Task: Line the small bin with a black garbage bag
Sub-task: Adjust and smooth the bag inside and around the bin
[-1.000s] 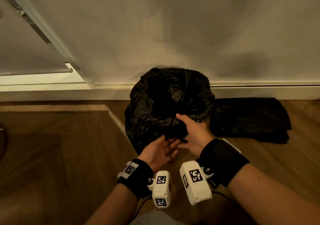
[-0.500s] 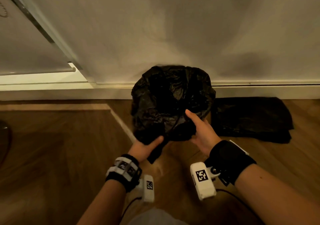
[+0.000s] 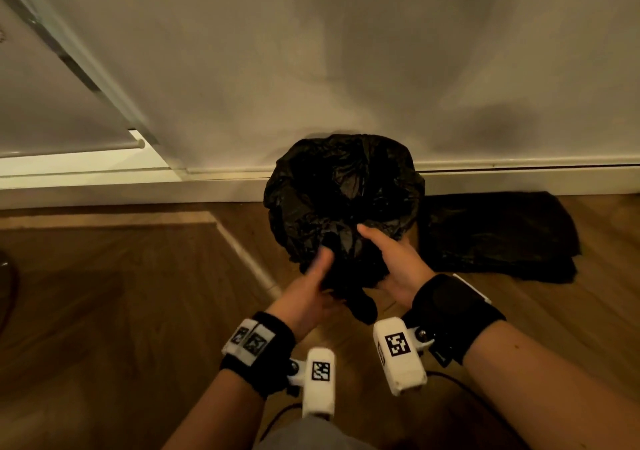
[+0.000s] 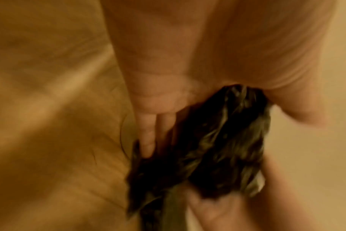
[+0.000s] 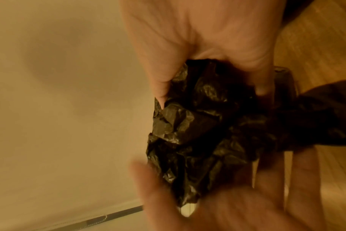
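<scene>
Black garbage bag (image 3: 341,203) draped over the small bin (image 3: 408,241), crumpled, mouth facing up, standing on the wood floor (image 3: 121,293) against the wall (image 3: 311,51); bin body almost wholly hidden under the plastic, only a sliver guessed at on the right flank. Near-side slack gathered into a bunch that runs from the rim down and back toward the wrists, tail hanging free below the palms. Left hand (image 3: 311,290) clamped on that bunch, thumb laid up along it, fingers curled beneath, as confirmed in the left wrist view (image 4: 148,132). Right hand (image 3: 391,262) closed round the same bunch from the other side, thumb on top, fingers tucked under, plastic pinched in the right wrist view (image 5: 162,87). Both hands about equally near, touching the plastic just ahead of the fingertips, bin directly forward and slightly above them. Probably tightening or knotting the excess so the liner hugs the rim; long axis of the twist pointing back at the body. Beyond the right hand, further out, a spare folded black bag (image 3: 498,234) flat on the floor along the skirting board (image 3: 519,179).
</scene>
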The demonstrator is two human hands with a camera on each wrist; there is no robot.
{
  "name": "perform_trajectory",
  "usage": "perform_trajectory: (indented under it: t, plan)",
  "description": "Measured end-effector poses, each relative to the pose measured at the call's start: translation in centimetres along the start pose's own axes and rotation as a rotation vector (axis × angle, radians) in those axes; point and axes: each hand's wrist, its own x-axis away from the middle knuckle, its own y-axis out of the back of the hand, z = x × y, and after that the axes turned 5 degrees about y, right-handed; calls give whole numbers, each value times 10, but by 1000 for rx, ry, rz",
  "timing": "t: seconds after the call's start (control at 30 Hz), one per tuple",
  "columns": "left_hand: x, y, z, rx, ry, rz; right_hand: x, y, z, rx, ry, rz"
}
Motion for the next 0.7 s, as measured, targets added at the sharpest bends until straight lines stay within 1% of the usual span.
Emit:
perform_trajectory:
  t: [0.03, 0.07, 0.1, 0.17, 0.23, 0.3, 0.37, 0.4, 0.47, 0.53, 0.6, 0.63, 0.67, 0.7]
  plan:
    - [2, 3, -5, 198, 58, 74, 2, -1, 1, -50, -24, 11]
    - [1, 7, -7, 314, 103, 131, 6, -3, 2, -112, -44, 26]
    - [3, 4, -11, 372, 119, 161, 10, -4, 4, -155, -61, 41]
    - [-6, -3, -11, 370, 129, 100, 14, -3, 6, -213, -93, 36]
    - [-13, -14, -10, 369, 110, 13, 17, 0, 6, -254, -87, -18]
    - [-18, -20, -9, 384, 83, -44, 20, 0, 10, -180, -66, -118]
    - [-22, -20, -8, 394, 50, -91, 27, 0, 13, -97, -91, -160]
    - [-24, -19, -8, 395, 41, -105, 31, 0, 16, -97, -131, -154]
    - [-25, -20, -8, 414, 41, -115, 34, 2, 22, -170, -240, -111]
    - [-24, -20, -6, 421, 33, -128, 38, 2, 32, -269, -293, 10]
    - [-25, -20, -6, 399, 39, -156, 35, -2, 38, -331, -300, 141]
    - [-25, -21, -6, 386, 56, -176, 30, -4, 36, -331, -287, 161]
    - [-26, -20, -5, 352, 75, -198, 28, -9, 35, -336, -269, 154]
    - [-24, -20, -6, 294, 99, -225, 24, -11, 33, -311, -239, 105]
